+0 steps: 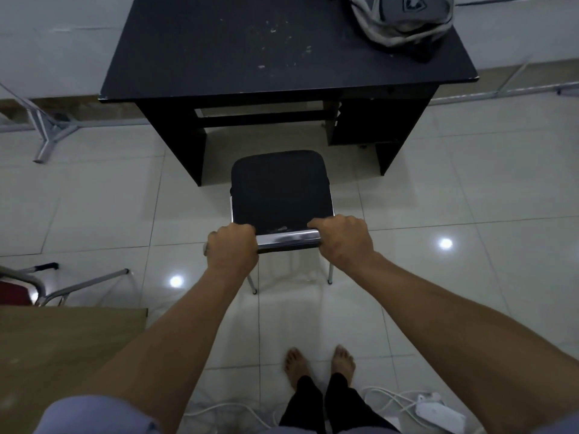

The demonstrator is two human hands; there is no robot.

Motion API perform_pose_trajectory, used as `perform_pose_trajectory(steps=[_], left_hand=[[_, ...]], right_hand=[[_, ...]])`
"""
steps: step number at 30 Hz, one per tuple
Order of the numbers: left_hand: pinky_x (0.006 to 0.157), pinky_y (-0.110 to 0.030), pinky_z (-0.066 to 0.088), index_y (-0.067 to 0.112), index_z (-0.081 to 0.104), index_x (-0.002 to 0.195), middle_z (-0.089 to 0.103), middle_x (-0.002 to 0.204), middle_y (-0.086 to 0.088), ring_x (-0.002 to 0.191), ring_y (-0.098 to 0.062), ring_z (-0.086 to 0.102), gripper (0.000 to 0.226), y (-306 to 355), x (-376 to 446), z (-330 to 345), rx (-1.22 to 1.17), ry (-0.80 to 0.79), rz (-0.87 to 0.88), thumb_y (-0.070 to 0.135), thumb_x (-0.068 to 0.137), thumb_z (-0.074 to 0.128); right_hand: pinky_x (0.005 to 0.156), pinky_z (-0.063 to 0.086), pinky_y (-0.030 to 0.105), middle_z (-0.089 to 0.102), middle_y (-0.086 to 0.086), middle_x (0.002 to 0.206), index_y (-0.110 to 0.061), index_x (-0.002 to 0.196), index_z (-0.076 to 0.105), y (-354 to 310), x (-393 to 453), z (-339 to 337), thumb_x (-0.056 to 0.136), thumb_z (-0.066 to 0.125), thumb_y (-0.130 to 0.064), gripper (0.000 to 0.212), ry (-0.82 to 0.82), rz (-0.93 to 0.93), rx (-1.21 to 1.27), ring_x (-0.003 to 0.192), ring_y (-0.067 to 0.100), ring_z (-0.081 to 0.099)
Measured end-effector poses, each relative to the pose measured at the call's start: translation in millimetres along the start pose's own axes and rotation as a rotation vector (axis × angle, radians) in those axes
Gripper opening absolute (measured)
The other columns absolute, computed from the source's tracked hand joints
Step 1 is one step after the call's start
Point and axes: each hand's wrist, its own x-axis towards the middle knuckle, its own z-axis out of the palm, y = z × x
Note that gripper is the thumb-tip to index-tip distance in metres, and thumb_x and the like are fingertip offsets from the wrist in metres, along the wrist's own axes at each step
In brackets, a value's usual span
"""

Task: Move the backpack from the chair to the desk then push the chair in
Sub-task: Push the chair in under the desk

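We see the grey backpack lying on the black desk, at the far right corner of the top, about one o'clock from us, partly cut off by the upper edge of the view. The black chair stands at twelve o'clock, its seat facing the desk's knee opening, the front edge just short of it and not yet under the top. Our left hand is closed over the left end of the chrome backrest bar, at eleven o'clock, and our right hand is wrapped over its right end, at one o'clock. Our bare feet stand on the pale tiled floor at six o'clock, with white cables beside them at five o'clock.
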Motion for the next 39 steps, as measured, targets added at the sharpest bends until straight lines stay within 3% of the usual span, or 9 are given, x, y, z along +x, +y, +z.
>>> perform_pose_trajectory(steps=[4, 14, 20, 25, 34, 39], left_hand=[[0.078, -0.040, 0.059, 0.019, 0.073, 0.106, 0.073, 0.093, -0.008, 0.085, -0.030, 0.070, 0.021, -4.5, 24.4, -4.0, -0.023, -0.001, 0.002, 0.017, 0.089, 0.063], [0.077, -0.038, 0.056, 0.018, 0.072, 0.110, 0.072, 0.093, -0.007, 0.085, -0.027, 0.070, 0.021, -11.8, 104.3, -23.5, -0.066, 0.024, 0.002, 0.023, 0.090, 0.068], [0.080, -0.040, 0.060, 0.017, 0.072, 0.112, 0.072, 0.097, -0.007, 0.088, -0.028, 0.071, 0.024, -16.9, 168.0, -43.9, -0.049, 0.016, -0.009, 0.024, 0.089, 0.070], [0.072, -0.038, 0.058, 0.014, 0.073, 0.105, 0.069, 0.088, -0.008, 0.084, -0.029, 0.071, 0.022, -19.0, 226.2, -63.1, -0.075, 0.010, -0.034, 0.023, 0.085, 0.075], [0.079, -0.043, 0.062, 0.012, 0.074, 0.103, 0.072, 0.089, -0.011, 0.085, -0.033, 0.071, 0.021, -24.7, 319.8, -90.6, -0.129, 0.034, -0.021, 0.018, 0.083, 0.075], [0.078, -0.041, 0.060, 0.013, 0.074, 0.102, 0.070, 0.089, -0.011, 0.085, -0.034, 0.070, 0.020, -33.1, 369.8, -102.2, -0.123, 0.054, 0.002, 0.016, 0.082, 0.074]], right_hand=[[0.067, 0.057, 0.031, 0.074, -0.001, 0.081, -0.031, 0.108, 0.072, 2.3, 25.1, -3.1, 0.087, 0.071, -0.019, 0.025, 0.009, -0.003, -0.005, 0.072, 0.023, 0.069], [0.065, 0.049, 0.028, 0.073, -0.004, 0.081, -0.031, 0.105, 0.072, 16.5, 106.7, -10.7, 0.087, 0.073, -0.023, 0.020, 0.018, 0.040, -0.034, 0.073, 0.020, 0.068], [0.063, 0.055, 0.030, 0.071, -0.002, 0.080, -0.030, 0.104, 0.071, 27.4, 171.7, -16.0, 0.086, 0.075, -0.025, 0.019, 0.019, 0.048, -0.003, 0.071, 0.021, 0.068], [0.063, 0.045, 0.031, 0.070, -0.001, 0.081, -0.032, 0.104, 0.070, 42.6, 234.2, -24.1, 0.086, 0.074, -0.026, 0.019, 0.022, 0.043, 0.006, 0.074, 0.024, 0.068], [0.072, 0.052, 0.037, 0.072, 0.002, 0.089, -0.030, 0.109, 0.069, 66.4, 327.9, -40.4, 0.088, 0.071, -0.023, 0.022, -0.012, 0.032, 0.020, 0.085, 0.028, 0.070], [0.070, 0.048, 0.036, 0.072, 0.003, 0.088, -0.030, 0.107, 0.070, 72.3, 375.0, -41.3, 0.087, 0.071, -0.022, 0.022, 0.002, 0.061, 0.005, 0.083, 0.031, 0.070]])
